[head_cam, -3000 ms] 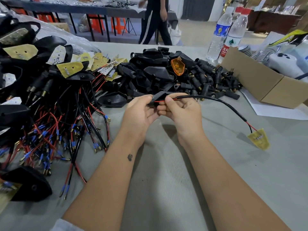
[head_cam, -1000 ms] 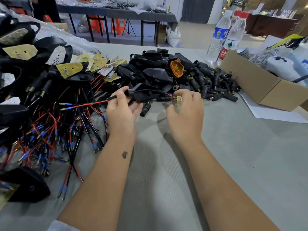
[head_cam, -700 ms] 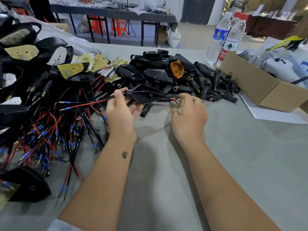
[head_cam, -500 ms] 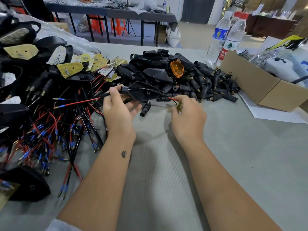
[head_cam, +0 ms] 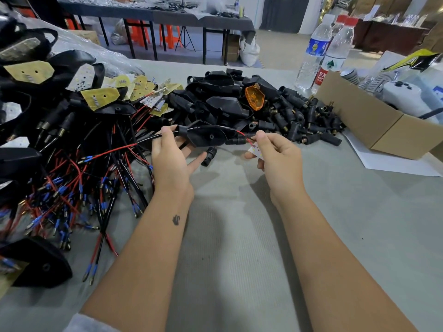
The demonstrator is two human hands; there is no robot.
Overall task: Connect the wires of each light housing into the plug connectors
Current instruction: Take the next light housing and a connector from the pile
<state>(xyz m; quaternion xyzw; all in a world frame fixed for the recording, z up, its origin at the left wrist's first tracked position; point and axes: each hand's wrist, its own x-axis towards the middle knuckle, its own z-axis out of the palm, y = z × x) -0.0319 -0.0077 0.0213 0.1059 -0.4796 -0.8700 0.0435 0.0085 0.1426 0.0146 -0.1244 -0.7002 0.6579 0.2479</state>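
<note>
Left hand [head_cam: 171, 159] pinches cable by housing [head_cam: 206, 136]; right hand [head_cam: 275, 154] pinches LED board [head_cam: 255, 149]. Wired heap [head_cam: 72, 164] left, unwired pile [head_cam: 230, 101] remains; roughly midway.

A grey table [head_cam: 239, 248] carries a heap of black housings [head_cam: 223, 104], tangled red and black wires [head_cam: 79, 178], two water bottles [head_cam: 321, 53], a cardboard box [head_cam: 374, 121] and white paper [head_cam: 393, 161].

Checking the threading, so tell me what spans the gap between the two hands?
In the head view, the black light housing spans it, held by the left hand; its red wire runs to the right hand.
</note>
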